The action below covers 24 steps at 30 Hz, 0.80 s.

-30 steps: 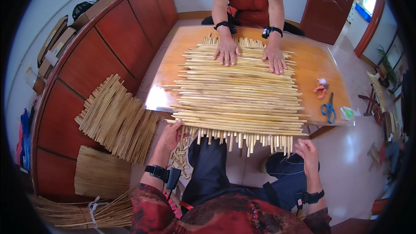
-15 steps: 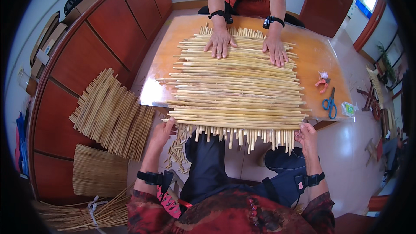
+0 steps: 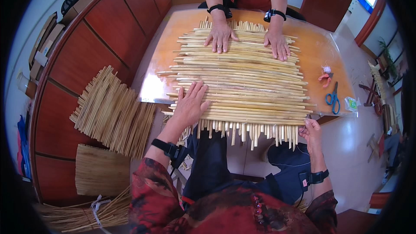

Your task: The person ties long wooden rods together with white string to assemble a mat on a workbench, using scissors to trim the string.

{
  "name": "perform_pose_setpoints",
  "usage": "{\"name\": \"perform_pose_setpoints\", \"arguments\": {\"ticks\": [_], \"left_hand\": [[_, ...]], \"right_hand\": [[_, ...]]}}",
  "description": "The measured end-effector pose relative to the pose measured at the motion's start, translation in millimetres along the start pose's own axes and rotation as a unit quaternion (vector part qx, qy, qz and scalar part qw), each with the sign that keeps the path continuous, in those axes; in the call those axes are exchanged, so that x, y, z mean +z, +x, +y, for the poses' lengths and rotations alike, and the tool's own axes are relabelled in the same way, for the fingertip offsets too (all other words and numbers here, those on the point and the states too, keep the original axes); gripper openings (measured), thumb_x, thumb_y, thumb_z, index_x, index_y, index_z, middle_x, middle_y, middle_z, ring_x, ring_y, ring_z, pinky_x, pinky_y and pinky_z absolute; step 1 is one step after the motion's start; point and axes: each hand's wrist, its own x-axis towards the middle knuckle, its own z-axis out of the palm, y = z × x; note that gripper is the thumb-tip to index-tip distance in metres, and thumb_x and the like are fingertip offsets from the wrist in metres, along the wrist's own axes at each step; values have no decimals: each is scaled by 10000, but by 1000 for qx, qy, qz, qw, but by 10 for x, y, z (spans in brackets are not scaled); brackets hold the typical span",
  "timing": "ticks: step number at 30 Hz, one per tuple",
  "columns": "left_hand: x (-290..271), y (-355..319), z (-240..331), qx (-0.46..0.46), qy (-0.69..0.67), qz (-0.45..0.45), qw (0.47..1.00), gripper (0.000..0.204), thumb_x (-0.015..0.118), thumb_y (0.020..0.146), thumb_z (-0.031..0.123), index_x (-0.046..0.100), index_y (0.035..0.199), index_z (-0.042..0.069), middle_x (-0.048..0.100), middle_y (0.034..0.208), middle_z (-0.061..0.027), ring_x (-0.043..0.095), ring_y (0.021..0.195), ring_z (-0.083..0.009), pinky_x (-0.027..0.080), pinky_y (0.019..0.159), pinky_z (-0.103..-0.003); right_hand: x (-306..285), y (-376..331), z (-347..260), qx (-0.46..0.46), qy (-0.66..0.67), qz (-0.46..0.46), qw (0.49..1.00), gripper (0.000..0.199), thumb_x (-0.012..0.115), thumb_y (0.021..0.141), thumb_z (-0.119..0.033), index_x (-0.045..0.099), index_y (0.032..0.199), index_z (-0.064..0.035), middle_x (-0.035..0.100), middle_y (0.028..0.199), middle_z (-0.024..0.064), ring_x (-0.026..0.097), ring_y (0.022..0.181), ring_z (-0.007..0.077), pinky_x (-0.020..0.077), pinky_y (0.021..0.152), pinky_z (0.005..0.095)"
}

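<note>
From the head view, a mat of pale reed stalks (image 3: 242,82) lies across the orange surface (image 3: 318,50), its near edge overhanging toward the person so that short stalk ends stick out over the lap. The left hand (image 3: 190,104) lies flat and spread, palm down, on the near left corner of the mat, gripping nothing. The right hand (image 3: 310,131) is at the near right corner, just under the edge, fingers curled around the stalk ends there. Across the surface another person presses both hands, one (image 3: 220,37) and the other (image 3: 277,44), flat on the far side of the mat. To the right of the mat, on the bare surface, lie blue-handled scissors (image 3: 333,97) and a small orange tool (image 3: 324,78). On the floor to the left rest a loose bundle of stalks (image 3: 112,112), a finished woven piece (image 3: 99,175) and a tied sheaf (image 3: 82,214), all alongside a long red-brown cabinet (image 3: 82,56).
</note>
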Motion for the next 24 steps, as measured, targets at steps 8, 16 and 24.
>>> {"name": "perform_pose_setpoints", "arguments": {"ticks": [8, 16, 24], "left_hand": [[34, 36, 88, -20, 3, -16, 1000, 534, 398, 851, 365, 290, 1303, 102, 222, 1391, -91, 162, 1300, -250, 87, 1023, -507], [79, -9, -21, -10, 12, -1, 1000, 548, 407, 849, 381, 300, 1307, 100, 247, 1383, -93, 193, 1289, -265, 92, 1016, -512], [67, 25, -3, -1, 15, 3, 1000, 554, 423, 844, 383, 308, 1301, 92, 267, 1371, -100, 194, 1288, -266, 85, 1015, -511]], "right_hand": [[-220, -11, -274, -210, -161, 142, 954, 133, 514, 843, -143, 562, 903, -34, 535, 763, -10, 498, 690, 64, 406, 620, 189], [646, 46, -485, -258, -78, -90, 959, 135, 500, 857, -95, 549, 920, 14, 584, 894, 76, 567, 796, 121, 463, 715, 231], [847, 379, -179, -299, -199, -144, 922, 97, 546, 803, -76, 528, 871, -9, 576, 1008, 91, 519, 756, 107, 428, 678, 233]]}}
